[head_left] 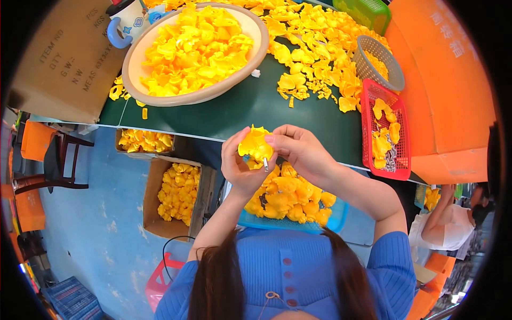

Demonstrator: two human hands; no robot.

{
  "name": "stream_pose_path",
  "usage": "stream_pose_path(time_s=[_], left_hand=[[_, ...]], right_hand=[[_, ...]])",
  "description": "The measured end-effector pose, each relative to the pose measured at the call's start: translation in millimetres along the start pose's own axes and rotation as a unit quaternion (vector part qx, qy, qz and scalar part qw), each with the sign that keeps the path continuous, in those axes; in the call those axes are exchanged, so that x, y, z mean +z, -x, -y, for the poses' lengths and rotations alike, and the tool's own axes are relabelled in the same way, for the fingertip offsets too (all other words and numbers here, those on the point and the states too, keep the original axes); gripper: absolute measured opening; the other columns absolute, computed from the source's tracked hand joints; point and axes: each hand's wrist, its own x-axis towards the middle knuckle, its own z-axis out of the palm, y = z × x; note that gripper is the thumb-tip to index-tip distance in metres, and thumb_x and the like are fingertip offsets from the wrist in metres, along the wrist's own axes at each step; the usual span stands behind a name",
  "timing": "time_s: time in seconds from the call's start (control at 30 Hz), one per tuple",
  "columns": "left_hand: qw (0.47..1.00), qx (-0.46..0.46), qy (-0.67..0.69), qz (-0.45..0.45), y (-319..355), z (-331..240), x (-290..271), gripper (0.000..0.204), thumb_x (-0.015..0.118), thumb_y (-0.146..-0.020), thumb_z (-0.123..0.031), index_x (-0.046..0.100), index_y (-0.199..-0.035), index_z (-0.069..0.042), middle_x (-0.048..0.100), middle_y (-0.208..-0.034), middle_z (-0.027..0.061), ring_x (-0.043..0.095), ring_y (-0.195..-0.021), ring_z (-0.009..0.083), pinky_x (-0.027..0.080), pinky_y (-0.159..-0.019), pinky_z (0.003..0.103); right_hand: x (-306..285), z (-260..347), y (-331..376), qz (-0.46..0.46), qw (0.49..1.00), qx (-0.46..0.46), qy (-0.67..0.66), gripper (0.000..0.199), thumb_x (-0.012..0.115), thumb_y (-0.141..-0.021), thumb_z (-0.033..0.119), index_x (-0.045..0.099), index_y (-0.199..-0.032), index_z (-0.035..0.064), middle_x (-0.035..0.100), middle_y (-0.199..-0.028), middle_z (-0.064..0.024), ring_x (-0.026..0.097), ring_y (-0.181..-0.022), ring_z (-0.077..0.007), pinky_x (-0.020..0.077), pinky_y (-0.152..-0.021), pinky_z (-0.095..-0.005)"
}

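Close to the table's front edge, my left hand (238,168) is curled round a thin, curved yellow plastic piece (256,142) with a wavy rim. From the other side my right hand (304,151) pinches the same piece between thumb and fingers. A small silvery metal pin (265,164) sticks out below it at the left fingertips; whether it is fixed to the piece I cannot tell. Under both hands, more yellow plastic pieces (290,197) fill a blue tray (340,216) in front of my body.
On the green table (256,109) stand a big beige bowl (261,42) of yellow pieces, a loose yellow heap (325,64), a grey basket (392,72) and a red basket (406,128) holding small metal parts. A cardboard box (151,197) sits lower left. Another person (442,226) is at right.
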Motion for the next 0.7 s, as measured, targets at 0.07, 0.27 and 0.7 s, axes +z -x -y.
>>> stream_pose_path(time_s=[0.07, 0.27, 0.7], left_hand=[[1.0, -0.007, 0.008, 0.004, -1.3, 2.3, -6.8, 0.066, 0.076, -0.062, 0.001, 0.043, -0.118, -0.001, 0.048, -0.114, 0.0127, 0.051, -0.107, 0.0224, 0.045, -0.09, 0.033], [0.994, -0.102, 0.041, -0.014, -6.6, 7.1, -41.5, 0.063, 0.076, -0.062, 0.002, 0.044, -0.116, -0.001, 0.049, -0.115, 0.0141, 0.051, -0.107, 0.0218, 0.046, -0.09, 0.033], [0.991, -0.122, 0.048, -0.006, 0.2, -11.5, -46.2, 0.06, 0.08, -0.059, -0.001, 0.052, -0.112, -0.001, 0.052, -0.112, 0.0135, 0.055, -0.103, 0.0221, 0.05, -0.085, 0.03]], right_hand=[[3.9, 3.1, -5.9, 0.001, 0.999, 0.008, 0.04, 0.017, 0.064, -0.083, 0.018, 0.054, -0.086, 0.0047, 0.058, -0.081, -0.0034, 0.057, -0.071, -0.0099, 0.0459, -0.066, -0.0231], [29.8, 70.3, -54.2, -0.036, 0.82, -0.223, 0.526, 0.027, 0.064, -0.082, 0.024, 0.06, -0.069, 0.0013, 0.056, -0.057, -0.0012, 0.055, -0.052, -0.0077, 0.0417, -0.049, -0.0222], [30.7, 110.0, -227.4, -0.142, 0.558, -0.329, 0.748, 0.02, 0.063, -0.073, 0.016, 0.068, -0.086, 0.0023, 0.065, -0.081, -0.0173, 0.063, -0.073, -0.0278, 0.05, -0.067, -0.0358]])
